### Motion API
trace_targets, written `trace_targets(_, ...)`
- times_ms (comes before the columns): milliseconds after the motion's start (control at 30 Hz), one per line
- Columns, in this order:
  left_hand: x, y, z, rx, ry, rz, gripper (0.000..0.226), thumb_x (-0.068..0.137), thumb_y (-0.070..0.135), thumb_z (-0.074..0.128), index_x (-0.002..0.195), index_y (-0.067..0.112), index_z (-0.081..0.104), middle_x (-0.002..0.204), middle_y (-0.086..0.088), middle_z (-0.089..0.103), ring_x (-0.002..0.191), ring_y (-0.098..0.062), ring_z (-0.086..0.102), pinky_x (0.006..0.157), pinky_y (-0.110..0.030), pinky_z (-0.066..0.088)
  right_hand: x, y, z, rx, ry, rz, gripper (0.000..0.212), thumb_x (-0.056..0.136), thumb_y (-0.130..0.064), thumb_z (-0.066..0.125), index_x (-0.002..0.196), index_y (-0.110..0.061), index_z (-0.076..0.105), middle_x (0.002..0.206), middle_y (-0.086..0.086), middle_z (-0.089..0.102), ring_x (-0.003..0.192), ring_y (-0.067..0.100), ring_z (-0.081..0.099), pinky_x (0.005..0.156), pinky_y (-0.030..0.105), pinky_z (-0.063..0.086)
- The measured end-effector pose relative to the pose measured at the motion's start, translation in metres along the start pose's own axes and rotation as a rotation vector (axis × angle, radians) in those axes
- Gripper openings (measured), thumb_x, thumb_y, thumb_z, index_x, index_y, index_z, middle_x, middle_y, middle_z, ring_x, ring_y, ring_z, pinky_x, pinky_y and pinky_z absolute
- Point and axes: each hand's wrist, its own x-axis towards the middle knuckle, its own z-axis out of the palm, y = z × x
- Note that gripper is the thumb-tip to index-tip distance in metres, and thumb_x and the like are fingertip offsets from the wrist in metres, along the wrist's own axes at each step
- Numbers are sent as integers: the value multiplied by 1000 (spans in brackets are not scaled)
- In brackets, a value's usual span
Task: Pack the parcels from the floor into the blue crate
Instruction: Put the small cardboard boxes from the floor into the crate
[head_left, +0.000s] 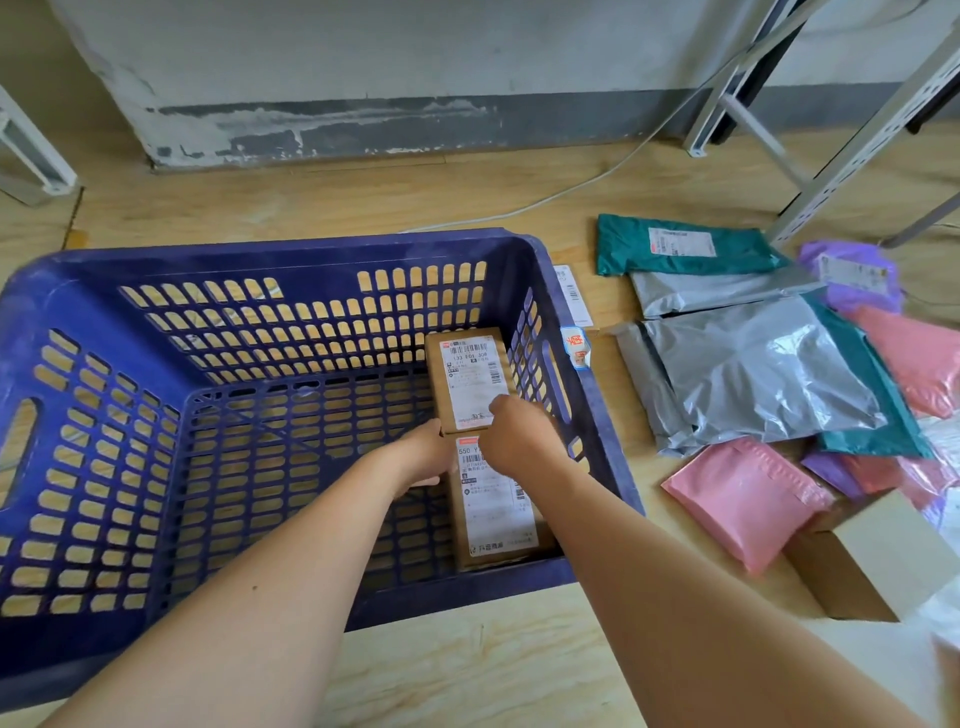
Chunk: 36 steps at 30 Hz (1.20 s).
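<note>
The blue crate (291, 254) stands on the wooden floor, filling the left and middle of the view. Two brown cardboard parcels with white labels lie end to end along its right wall: a far parcel (470, 376) and a near parcel (498, 512). Both my hands reach into the crate where the two boxes meet. My left hand (423, 454) curls on the left edge of the near parcel's far end. My right hand (517, 434) rests fingers-down on the near end of the far parcel.
Soft mailer bags lie on the floor right of the crate: a green one (685, 252), grey ones (753, 374), a pink one (748, 499), purple ones (852, 275). A cardboard box (867, 566) sits near right. A white cable (571, 189) and metal shelf legs (852, 150) stand behind.
</note>
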Motion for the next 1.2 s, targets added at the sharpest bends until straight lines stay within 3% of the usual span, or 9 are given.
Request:
trace_targets(67, 3, -2, -2, 15, 1, -19, 64, 88, -8, 43, 144, 19, 31, 148, -2, 33, 123, -20, 42, 97, -29, 46, 0, -2, -1, 15, 9, -13, 41, 88, -2, 42, 128, -7, 50, 123, 14, 58, 107, 29, 59, 80, 33, 51)
trace_targets(200, 5, -2, -2, 8, 36, -41, 70, 89, -9, 45, 148, 19, 21, 153, -4, 25, 130, -23, 39, 92, -27, 46, -1, -1, 1, 21, 16, -13, 42, 89, -3, 41, 130, -9, 48, 126, 12, 56, 109, 28, 57, 76, 30, 48)
trace_targets(500, 1, -1, -4, 70, 35, -44, 69, 88, -6, 47, 148, 20, 23, 151, -2, 29, 132, -23, 37, 101, -34, 44, 1, -1, 2, 27, 36, -29, 43, 88, -3, 42, 130, -10, 48, 128, 11, 55, 110, 28, 57, 80, 31, 49)
trace_targets(633, -14, 7, -2, 111, 58, 16, 58, 91, 4, 49, 144, 16, 29, 129, 2, 48, 119, -22, 43, 93, -31, 41, 0, -4, -1, 63, 38, -30, 43, 88, -2, 43, 130, -8, 49, 127, 13, 55, 108, 28, 58, 79, 31, 50)
trace_targets(733, -26, 18, -6, 153, 247, 151, 49, 92, 12, 52, 139, 13, 37, 135, -5, 48, 112, -22, 50, 83, -28, 42, -5, -10, -11, 115, 64, -52, 44, 88, -1, 43, 130, -10, 51, 128, 14, 54, 107, 30, 58, 78, 33, 52)
trace_targets(867, -39, 37, -17, 244, 453, 391, 17, 94, 19, 50, 106, 19, 60, 100, 4, 57, 76, -8, 47, 60, -21, 36, -17, -14, -42, 169, 168, -144, 43, 86, -3, 46, 125, -17, 58, 125, 8, 60, 108, 26, 59, 81, 29, 49)
trace_targets(933, -49, 50, -21, 276, 508, 474, 21, 93, 21, 51, 110, 16, 62, 95, 9, 56, 85, -11, 52, 66, -27, 40, -30, -9, -63, 215, 248, -170, 38, 84, -3, 46, 116, -14, 65, 120, 6, 64, 107, 24, 59, 81, 26, 47)
trace_targets(1033, -70, 74, -17, 284, 553, 552, 42, 90, 13, 51, 131, 19, 48, 128, 2, 53, 106, -15, 55, 85, -32, 44, -52, 11, -91, 326, 353, -154, 33, 81, 2, 45, 99, -9, 69, 105, 7, 70, 95, 25, 62, 78, 28, 51)
trace_targets(1200, -108, 117, 21, 374, 455, 774, 41, 87, 10, 52, 126, 22, 51, 129, -2, 49, 102, -16, 60, 91, -42, 49, -80, 63, -121, 481, 481, -31, 31, 79, 0, 48, 93, -17, 71, 94, 7, 72, 92, 23, 65, 84, 34, 54)
